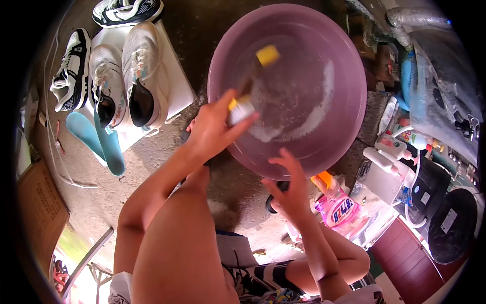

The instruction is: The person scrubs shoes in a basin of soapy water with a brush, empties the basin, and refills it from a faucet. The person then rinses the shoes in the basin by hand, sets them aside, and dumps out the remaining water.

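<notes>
My left hand (pixel 217 124) is closed around a brush (pixel 241 111), blurred by motion, with a white and yellow part at the fingers. A dark streak runs from it toward a yellow block (pixel 267 55) over the basin; whether they are one piece I cannot tell. Below both lies a large mauve basin (pixel 349 111) with shallow water and a whitish band of suds inside. Fingers spread and holding nothing, my right hand (pixel 291 187) hovers by the basin's near rim.
White sneakers (pixel 144 66) and black-and-white shoes (pixel 73 71) stand at the left, beside teal insoles (pixel 93 139). To the right are a pink detergent bag (pixel 341 213), several bottles (pixel 385 159) and dark oval pieces (pixel 453 223). A cardboard sheet (pixel 40 215) leans far left.
</notes>
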Demonstrator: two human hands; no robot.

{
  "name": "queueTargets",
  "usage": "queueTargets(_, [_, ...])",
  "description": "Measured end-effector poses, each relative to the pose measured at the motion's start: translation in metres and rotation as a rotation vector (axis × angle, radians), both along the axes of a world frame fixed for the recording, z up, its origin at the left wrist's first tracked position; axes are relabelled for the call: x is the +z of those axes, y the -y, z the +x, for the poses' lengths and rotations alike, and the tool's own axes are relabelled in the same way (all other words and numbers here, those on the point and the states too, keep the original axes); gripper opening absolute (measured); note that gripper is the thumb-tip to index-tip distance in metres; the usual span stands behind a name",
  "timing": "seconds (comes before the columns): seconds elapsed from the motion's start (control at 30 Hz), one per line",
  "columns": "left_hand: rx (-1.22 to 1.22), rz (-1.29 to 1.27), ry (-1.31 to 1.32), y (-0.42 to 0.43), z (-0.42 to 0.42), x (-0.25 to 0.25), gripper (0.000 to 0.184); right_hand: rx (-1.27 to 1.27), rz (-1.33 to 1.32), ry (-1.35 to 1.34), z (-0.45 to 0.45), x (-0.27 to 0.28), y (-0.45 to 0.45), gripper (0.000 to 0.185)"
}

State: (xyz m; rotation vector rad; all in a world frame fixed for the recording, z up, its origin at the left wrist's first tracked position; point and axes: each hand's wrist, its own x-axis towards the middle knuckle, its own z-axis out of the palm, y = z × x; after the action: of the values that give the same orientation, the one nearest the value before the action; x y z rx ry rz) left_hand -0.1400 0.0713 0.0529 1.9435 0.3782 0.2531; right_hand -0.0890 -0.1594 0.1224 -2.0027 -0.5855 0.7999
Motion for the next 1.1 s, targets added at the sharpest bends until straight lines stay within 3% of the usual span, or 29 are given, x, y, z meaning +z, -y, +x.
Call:
queueTargets(0.07, [0.219, -0.276, -0.147, -0.005, 0.004, 0.013, 0.034, 0.559, -0.470, 0.541, 0.006, -0.016, 0.023, 0.046])
queueTargets(0.13, [0.232, -0.270, -0.103, -0.007, 0.005, 0.016, 0.036, 0.535, -0.487, 0.525, 0.006, -0.026, 0.033, 0.048])
queueTargets(0.23, [0.153, 0.072, 0.055, -0.015, 0.002, 0.022, 0.036, 0.606, -0.501, 0.526, 0.015, -0.022, 0.032, 0.052])
queueTargets(0.33, [0.234, 0.108, 0.086, -0.023, -0.009, 0.034, 0.037, 0.604, -0.469, 0.480, 0.038, 0.016, 0.026, 0.048])
queueTargets(0.37, [0.246, -0.041, -0.024, -0.026, -0.015, 0.038, 0.038, 0.584, -0.452, 0.566, 0.047, 0.031, 0.024, 0.045])
queueTargets(0.47, [0.296, 0.063, -0.017, -0.037, -0.022, 0.040, 0.040, 0.520, -0.431, 0.772, 0.081, 0.075, 0.013, 0.033])
queueTargets(0.63, [0.376, -0.019, -0.029, -0.037, -0.015, 0.039, 0.039, 0.256, -0.326, 1.033, 0.155, 0.112, 0.007, 0.032])
queueTargets(0.8, [0.337, 0.030, -0.031, -0.035, -0.012, 0.038, 0.038, 0.222, -0.331, 1.079, 0.199, 0.135, -0.037, 0.037])
queueTargets(0.97, [0.277, -0.106, -0.115, -0.035, -0.019, 0.031, 0.035, 0.227, -0.256, 1.188, 0.210, 0.144, -0.072, 0.035])
queueTargets(1.1, [0.296, -0.019, -0.084, -0.042, -0.025, 0.031, 0.034, 0.069, -0.307, 1.277, 0.220, 0.161, -0.073, 0.015])
